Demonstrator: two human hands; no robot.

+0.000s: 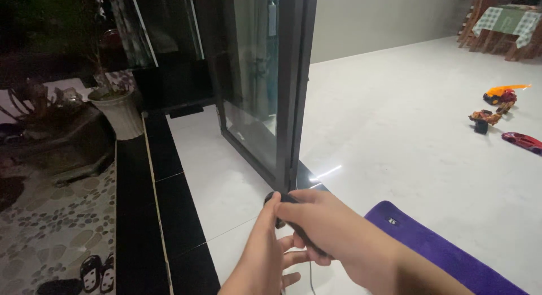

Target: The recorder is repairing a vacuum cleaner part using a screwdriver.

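Both my hands meet low in the middle of the head view, just in front of the edge of a dark-framed glass door (pixel 285 103). My right hand (pixel 333 227) is closed around a small black object (pixel 285 199) with a thin cord (pixel 310 275) hanging down from it. My left hand (pixel 265 255) reaches up from below and its fingertips touch the same black object; the rest of that object is hidden by my fingers.
A purple mat (pixel 446 252) lies on the white tiled floor at the right. Toy vehicles (pixel 499 111) sit farther right. Left of the door are a black tiled strip (pixel 164 216), a pebble-patterned surface (pixel 51 221), sandals (pixel 96 272) and a white plant pot (pixel 121 111).
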